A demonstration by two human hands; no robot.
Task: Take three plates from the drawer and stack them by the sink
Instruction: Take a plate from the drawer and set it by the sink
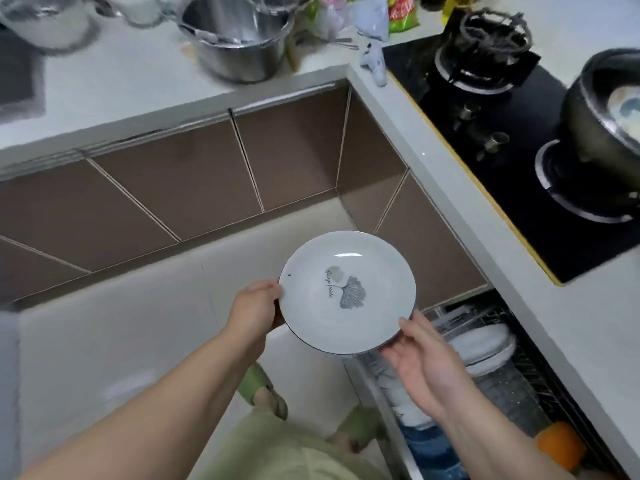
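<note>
A pale plate (347,292) with a grey ginkgo leaf print and a dark rim is held level above the floor, in front of the cabinets. My left hand (254,311) grips its left rim. Under its lower right rim, my right hand (420,358) has its fingers spread against the edge. Below the stove counter the drawer (502,382) stands pulled out, a wire rack with white plates (485,348) and bowls inside. At the far left edge, the corner of the sink (17,88) shows.
A steel pot (235,39) and a glass container (45,19) stand on the white counter (121,81) at the back. A black gas hob (519,133) with a dark pot (609,109) lies to the right. An orange item (561,445) sits in the drawer's near end.
</note>
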